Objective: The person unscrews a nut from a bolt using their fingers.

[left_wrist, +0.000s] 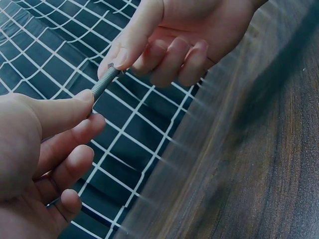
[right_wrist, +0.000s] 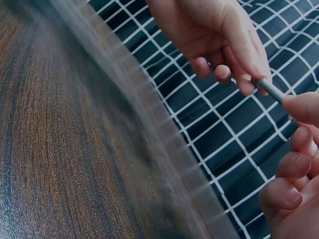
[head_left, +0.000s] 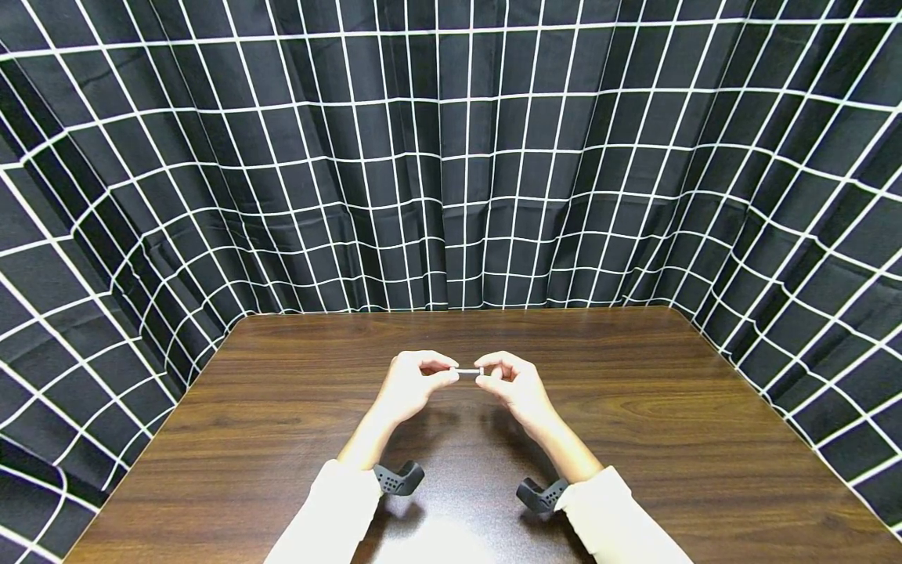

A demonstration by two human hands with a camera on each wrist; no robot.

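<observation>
A short grey metal bolt [head_left: 467, 370] is held level above the table between both hands. My left hand [head_left: 412, 385] pinches its left end between thumb and fingertips. At the other end, the thumb and fingertips of my right hand [head_left: 520, 387] pinch it. Thread shows along the shank of the bolt [left_wrist: 104, 82] in the left wrist view. In the right wrist view, a wider collar sits on the bolt [right_wrist: 270, 90] by the left fingertips; whether it is a nut I cannot tell. Fingertips partly hide both ends.
Below the hands is a dark brown wood-grain table [head_left: 282, 407], with a bright reflection near its front edge. A black curtain with a white grid [head_left: 458, 157] surrounds its back and sides. Each wrist wears a dark strap-on mount [head_left: 399, 479].
</observation>
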